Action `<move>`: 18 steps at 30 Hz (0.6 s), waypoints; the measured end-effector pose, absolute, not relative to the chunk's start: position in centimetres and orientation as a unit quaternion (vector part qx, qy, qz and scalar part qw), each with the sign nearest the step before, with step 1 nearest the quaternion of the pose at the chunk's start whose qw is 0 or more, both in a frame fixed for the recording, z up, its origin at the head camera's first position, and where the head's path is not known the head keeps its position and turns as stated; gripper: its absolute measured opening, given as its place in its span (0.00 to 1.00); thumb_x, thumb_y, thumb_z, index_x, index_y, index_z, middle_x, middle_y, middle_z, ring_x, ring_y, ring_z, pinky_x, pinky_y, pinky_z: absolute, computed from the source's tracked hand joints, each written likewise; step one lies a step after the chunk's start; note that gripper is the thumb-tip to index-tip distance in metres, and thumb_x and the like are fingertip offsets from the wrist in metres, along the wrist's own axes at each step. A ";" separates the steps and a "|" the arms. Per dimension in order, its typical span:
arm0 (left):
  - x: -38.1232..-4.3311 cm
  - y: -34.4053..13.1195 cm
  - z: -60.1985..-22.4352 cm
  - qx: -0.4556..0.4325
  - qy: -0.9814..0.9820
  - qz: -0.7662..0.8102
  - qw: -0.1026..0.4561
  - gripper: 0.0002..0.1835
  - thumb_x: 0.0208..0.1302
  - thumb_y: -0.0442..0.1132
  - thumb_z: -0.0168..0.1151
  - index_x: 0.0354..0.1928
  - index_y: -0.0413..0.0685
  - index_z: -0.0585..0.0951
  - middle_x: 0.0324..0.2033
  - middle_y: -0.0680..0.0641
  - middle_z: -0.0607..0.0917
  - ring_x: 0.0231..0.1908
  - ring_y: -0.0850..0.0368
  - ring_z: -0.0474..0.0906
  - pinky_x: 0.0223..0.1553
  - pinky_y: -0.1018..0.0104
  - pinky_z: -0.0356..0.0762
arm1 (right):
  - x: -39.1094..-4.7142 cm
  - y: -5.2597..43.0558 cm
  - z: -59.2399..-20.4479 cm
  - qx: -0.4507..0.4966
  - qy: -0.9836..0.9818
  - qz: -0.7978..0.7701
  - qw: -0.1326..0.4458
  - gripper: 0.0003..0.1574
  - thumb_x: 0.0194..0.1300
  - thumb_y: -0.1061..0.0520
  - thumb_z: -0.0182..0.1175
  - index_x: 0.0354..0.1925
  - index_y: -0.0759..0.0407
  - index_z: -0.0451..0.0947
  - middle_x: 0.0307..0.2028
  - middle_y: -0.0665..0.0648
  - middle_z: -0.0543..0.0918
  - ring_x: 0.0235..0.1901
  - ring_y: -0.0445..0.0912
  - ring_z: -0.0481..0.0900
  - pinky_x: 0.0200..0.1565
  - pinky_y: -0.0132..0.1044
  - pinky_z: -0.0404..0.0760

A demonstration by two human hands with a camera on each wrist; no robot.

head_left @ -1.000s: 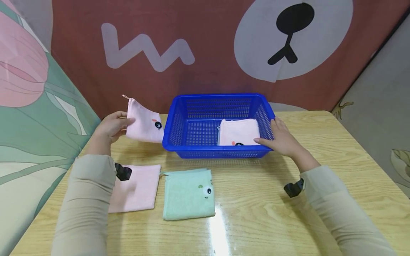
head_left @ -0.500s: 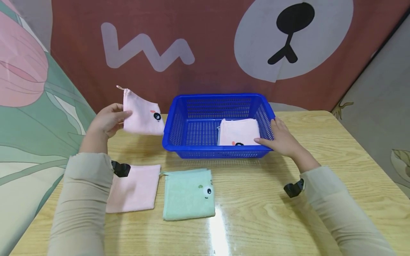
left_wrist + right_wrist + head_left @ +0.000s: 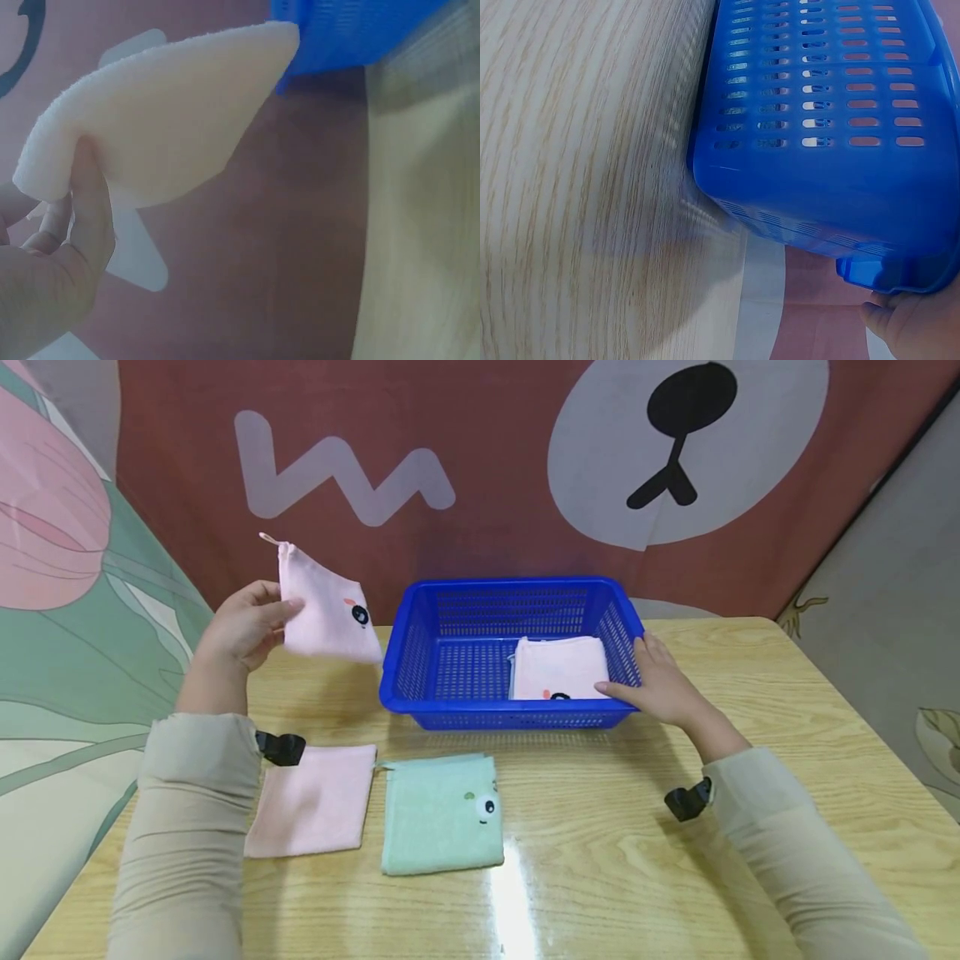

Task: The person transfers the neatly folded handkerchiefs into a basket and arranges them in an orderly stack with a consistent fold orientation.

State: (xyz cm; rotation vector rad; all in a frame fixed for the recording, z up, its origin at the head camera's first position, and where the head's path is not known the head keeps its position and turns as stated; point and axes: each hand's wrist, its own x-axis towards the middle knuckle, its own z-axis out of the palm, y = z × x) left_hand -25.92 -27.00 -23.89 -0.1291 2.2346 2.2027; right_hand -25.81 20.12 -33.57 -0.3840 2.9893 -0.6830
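My left hand (image 3: 243, 625) pinches a folded pink towel (image 3: 322, 610) by its left edge, thumb on the near face. The towel is in the air left of the blue plastic basket (image 3: 510, 705), its loop at the top and an embroidered eye at the right. In the left wrist view, fingers (image 3: 90, 195) press against the plain side of the towel. My right hand (image 3: 663, 685) grips the basket's right rim near the front corner. Inside the basket, at the right, lies a pink folded towel (image 3: 562, 664) with a bluish edge beneath it.
On the wooden table (image 3: 637, 860) lie a folded pink towel (image 3: 322, 802), front left, and a mint green folded towel (image 3: 442, 818) beside it. A patterned cloth backdrop (image 3: 495, 460) stands behind the table's far edge. Black wrist devices sit on both sleeves.
My left hand has lifted the pink towel up and slightly left, away from the table. My right hand and the basket have stayed in place.
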 end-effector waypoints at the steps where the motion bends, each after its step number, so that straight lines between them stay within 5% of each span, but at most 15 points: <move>1: -25.9 -26.9 -23.7 -0.037 0.706 0.707 -0.002 0.15 0.51 0.38 0.62 0.37 0.42 0.67 0.30 0.52 0.73 0.26 0.62 0.71 0.25 0.73 0.69 | -25.8 20.1 -33.6 -0.124 0.967 -0.221 0.026 0.65 0.52 0.29 0.48 0.62 0.75 0.30 0.62 0.71 0.31 0.61 0.59 0.26 0.57 0.56 0.36; 18: -25.8 -24.7 -22.9 0.036 0.641 0.767 0.014 0.07 0.54 0.30 0.57 0.33 0.41 0.69 0.29 0.50 0.74 0.26 0.60 0.73 0.24 0.70 0.72 | -25.8 20.0 -33.5 -0.129 0.966 -0.221 0.023 0.65 0.52 0.29 0.48 0.61 0.75 0.30 0.62 0.72 0.32 0.61 0.58 0.26 0.57 0.55 0.36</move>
